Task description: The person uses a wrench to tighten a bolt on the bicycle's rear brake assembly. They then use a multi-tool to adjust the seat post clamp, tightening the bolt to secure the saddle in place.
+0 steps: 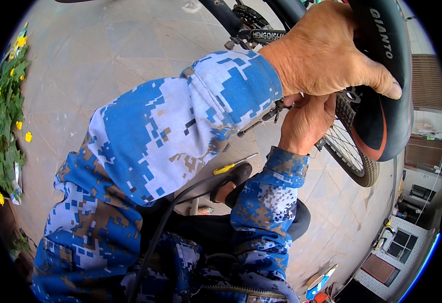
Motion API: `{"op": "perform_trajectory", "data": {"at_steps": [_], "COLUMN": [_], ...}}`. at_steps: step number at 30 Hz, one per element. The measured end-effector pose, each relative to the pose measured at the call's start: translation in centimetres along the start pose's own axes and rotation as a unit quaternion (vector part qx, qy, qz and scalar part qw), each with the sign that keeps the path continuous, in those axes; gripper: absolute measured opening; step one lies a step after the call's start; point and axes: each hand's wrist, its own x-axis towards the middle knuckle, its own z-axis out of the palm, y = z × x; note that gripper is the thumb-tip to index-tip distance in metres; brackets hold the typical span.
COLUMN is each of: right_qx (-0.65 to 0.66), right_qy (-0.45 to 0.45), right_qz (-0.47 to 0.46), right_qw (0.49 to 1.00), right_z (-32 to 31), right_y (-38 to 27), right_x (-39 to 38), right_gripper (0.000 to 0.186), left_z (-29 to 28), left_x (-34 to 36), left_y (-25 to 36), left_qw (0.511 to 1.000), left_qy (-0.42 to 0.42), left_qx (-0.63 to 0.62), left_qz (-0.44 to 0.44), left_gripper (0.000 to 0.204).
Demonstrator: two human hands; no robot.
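My left hand (327, 55) grips the black bicycle saddle (390, 65), its thumb resting on the saddle's side. The saddle has an orange-red patch near its lower end. Most of the left fingers are hidden around and under the saddle. Just below, my right hand (307, 123) is up by the seat's underside with its fingers curled. Its fingertips are partly covered by my left hand, so what they hold is hidden. Beyond both hands stands the bicycle, with its dark frame tube (286, 12) and spoked wheel (365, 169).
A yellow-handled screwdriver (224, 169) lies on the paved floor (125, 55) by my shoe (241, 174). Leafy plants with yellow flowers (4, 106) line the left side. A white brick building (407, 247) stands at the right. Several small items, one blue and white (319, 288), lie at lower right.
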Motion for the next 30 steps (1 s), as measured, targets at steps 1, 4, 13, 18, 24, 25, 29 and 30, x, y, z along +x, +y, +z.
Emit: {"op": "perform_trajectory", "data": {"at_steps": [1,4,13,18,24,25,29,30], "right_qx": [0.007,0.032,0.16,0.206,0.192,0.163,0.117,0.123], "right_qy": [-0.008,-0.02,-0.021,-0.03,-0.046,-0.038,-0.02,-0.018], "right_qz": [0.005,0.017,0.059,0.095,0.113,0.099,0.073,0.073], "right_qw": [1.0,0.999,0.985,0.973,0.974,0.981,0.99,0.99], "right_z": [0.2,1.1,3.2,3.5,3.6,3.9,4.7,4.7], "right_y": [0.1,0.1,0.2,0.7,0.6,0.6,0.6,0.6], "right_x": [-0.1,-0.6,-1.4,-1.3,-1.6,-1.6,-1.7,-1.8], "right_gripper": [0.039,0.04,0.041,0.041,0.05,0.048,0.047,0.047], "left_z": [0.0,-0.1,0.3,0.4,0.4,0.8,0.5,0.6], "left_x": [-0.1,-0.1,0.0,0.1,0.1,0.1,0.4,0.5], "left_y": [0.2,0.5,0.6,0.4,-0.3,-0.9,-0.2,-0.3], "left_qw": [1.0,1.0,0.999,0.999,0.999,0.998,1.0,1.0], "left_qy": [0.002,-0.004,0.013,0.015,0.014,0.013,0.012,0.016], "left_qx": [0.008,0.014,0.011,0.021,0.028,0.038,0.019,0.014], "left_qz": [-0.005,-0.021,-0.029,-0.029,0.003,0.043,-0.002,-0.005], "left_gripper": [0.043,0.043,0.044,0.044,0.045,0.045,0.042,0.042]}}
